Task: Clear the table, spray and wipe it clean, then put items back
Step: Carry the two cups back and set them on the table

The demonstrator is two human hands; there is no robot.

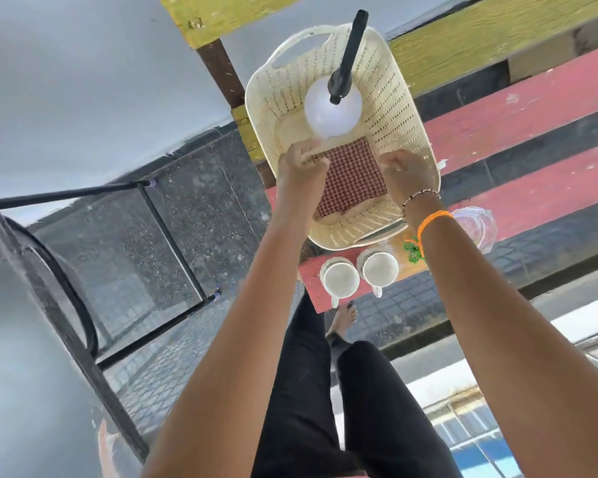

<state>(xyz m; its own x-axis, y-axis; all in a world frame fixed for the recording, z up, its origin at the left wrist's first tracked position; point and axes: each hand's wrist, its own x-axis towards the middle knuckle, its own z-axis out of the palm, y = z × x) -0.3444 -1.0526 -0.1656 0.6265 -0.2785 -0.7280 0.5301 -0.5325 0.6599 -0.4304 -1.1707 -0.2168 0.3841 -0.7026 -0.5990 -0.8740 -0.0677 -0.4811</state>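
Observation:
A cream perforated basket (399, 108) rests on the red slatted table (532, 108). Inside it stand a white spray bottle (320, 115) with a black nozzle and a folded red checked cloth (354, 179). My left hand (302, 167) is closed on the cloth's left edge. My right hand (408, 175) grips the cloth's right side next to the basket wall. Two white mugs (359, 274) stand on the table's near end, just in front of the basket. A clear glass jar (477, 225) is partly hidden behind my right wrist.
A yellow bench plank (497, 32) runs along the table's far side. A black metal frame chair (145, 270) stands on the paved floor to the left. A small wooden board with a green pattern (409, 253) lies beside the mugs.

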